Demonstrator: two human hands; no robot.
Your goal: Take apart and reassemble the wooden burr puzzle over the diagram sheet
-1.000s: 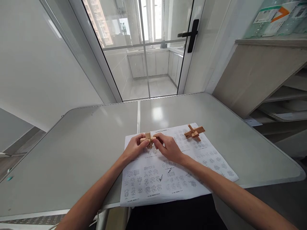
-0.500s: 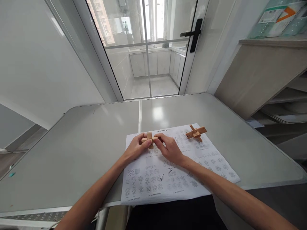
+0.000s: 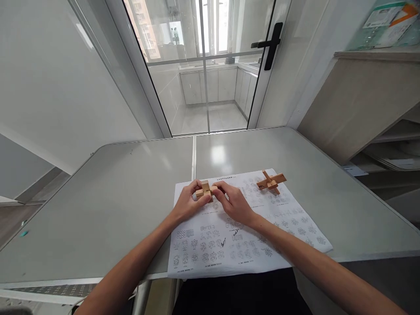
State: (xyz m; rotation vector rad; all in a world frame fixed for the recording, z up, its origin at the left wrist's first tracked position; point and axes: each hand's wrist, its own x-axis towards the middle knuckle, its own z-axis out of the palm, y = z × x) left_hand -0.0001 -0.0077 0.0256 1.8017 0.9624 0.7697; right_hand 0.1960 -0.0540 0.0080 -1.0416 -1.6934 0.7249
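Note:
A light wooden burr puzzle (image 3: 205,188), made of crossing bars, is held between both hands above the printed sheet. My left hand (image 3: 189,200) grips its left side, thumb along the front. At its right side, my right hand (image 3: 234,202) pinches a bar between thumb and fingers. Parts of the puzzle are hidden behind the fingers. A second, darker wooden burr puzzle (image 3: 271,183) lies on the upper right of the paper, apart from both hands. Rows of small line diagrams and a few pen marks cover the printed sheet (image 3: 213,258).
The grey table (image 3: 131,192) stretches out on both sides, with a seam down its middle. Beyond its far edge stands a glass door with a black handle (image 3: 271,46). Wooden shelves (image 3: 344,96) carrying plastic-wrapped bottles (image 3: 383,26) rise at the right. A small teal piece (image 3: 24,233) lies at far left.
The view has shifted slightly. The held puzzle is tipped a little differently, its upright bar now leaning and showing more of its face. Both hands keep their hold on it.

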